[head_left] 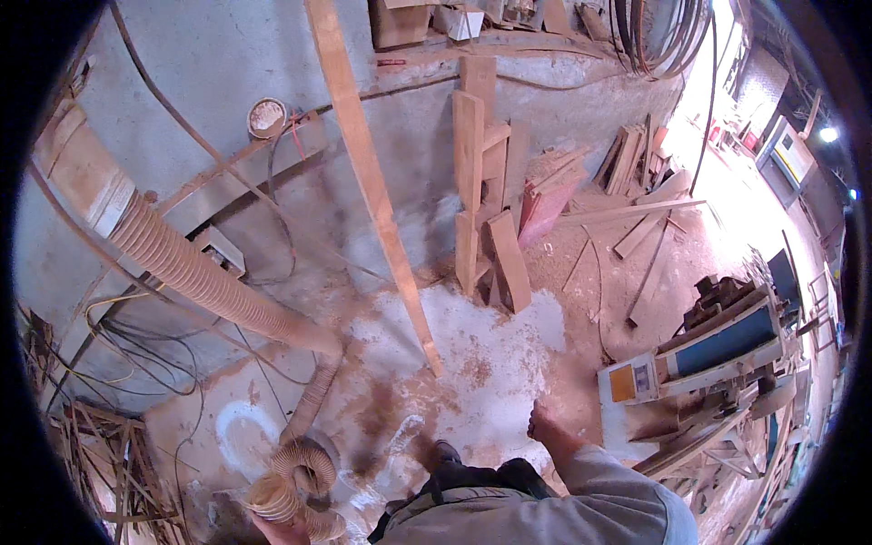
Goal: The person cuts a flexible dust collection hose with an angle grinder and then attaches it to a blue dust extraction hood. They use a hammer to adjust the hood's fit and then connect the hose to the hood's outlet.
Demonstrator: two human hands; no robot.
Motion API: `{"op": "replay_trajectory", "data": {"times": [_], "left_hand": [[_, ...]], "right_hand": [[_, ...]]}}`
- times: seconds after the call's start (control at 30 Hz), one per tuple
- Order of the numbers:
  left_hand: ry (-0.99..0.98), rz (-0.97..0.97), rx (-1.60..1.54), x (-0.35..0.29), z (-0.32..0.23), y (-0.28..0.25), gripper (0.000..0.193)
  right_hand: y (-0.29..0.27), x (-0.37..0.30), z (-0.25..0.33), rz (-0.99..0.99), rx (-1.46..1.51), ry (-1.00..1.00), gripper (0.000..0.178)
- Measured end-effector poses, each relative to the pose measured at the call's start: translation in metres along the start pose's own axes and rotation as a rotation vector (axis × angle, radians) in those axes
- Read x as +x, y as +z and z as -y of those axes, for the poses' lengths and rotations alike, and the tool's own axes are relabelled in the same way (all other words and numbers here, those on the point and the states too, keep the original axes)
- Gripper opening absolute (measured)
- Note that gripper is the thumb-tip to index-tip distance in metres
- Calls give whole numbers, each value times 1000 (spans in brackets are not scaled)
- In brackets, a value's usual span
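Low in the view, my left hand (283,530) grips the open end of a ribbed flexible hose (272,496), tan with dust. The hose loops beside my leg and runs on up to the left wall. My right hand (549,425) is curled into a loose fist in front of me, above the dusty floor, and nothing shows in it. A long wooden plank (368,182) leans across the middle, its lower end on the floor ahead of me.
Several boards (470,173) stand against the far wall, with wood offcuts (636,227) and sawdust beside them. A machine with a blue panel (724,343) stands at right. Tangled cables (150,341) and a scrap heap (113,463) lie left. A round tub (267,118) rests on a ledge.
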State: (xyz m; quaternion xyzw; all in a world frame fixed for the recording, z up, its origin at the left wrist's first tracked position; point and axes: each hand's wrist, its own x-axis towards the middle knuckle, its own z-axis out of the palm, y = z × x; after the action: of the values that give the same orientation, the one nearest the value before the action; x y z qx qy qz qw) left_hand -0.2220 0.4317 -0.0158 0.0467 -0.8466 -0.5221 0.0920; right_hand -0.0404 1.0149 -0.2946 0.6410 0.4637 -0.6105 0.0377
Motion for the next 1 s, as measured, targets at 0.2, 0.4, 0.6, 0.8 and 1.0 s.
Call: {"op": "replay_trajectory", "data": {"times": [0.2, 0.4, 0.6, 0.8, 1.0], "left_hand": [[-47, 12, 397, -6, 22, -24, 115], [103, -12, 354, -4, 22, -17, 112], [111, -206, 221, -27, 25, -18, 85], [47, -142, 441, -7, -43, -25, 87], [-91, -314, 329, -65, -30, -83, 94]], "right_hand": [[-23, 29, 101, -89, -869, -264, 22], [-137, -92, 512, -358, -70, -550, 79], [-46, -158, 594, -25, 146, -915, 70], [88, -93, 330, 896, -207, -756, 35], [237, -263, 104, 1009, -820, -631, 54]]}}
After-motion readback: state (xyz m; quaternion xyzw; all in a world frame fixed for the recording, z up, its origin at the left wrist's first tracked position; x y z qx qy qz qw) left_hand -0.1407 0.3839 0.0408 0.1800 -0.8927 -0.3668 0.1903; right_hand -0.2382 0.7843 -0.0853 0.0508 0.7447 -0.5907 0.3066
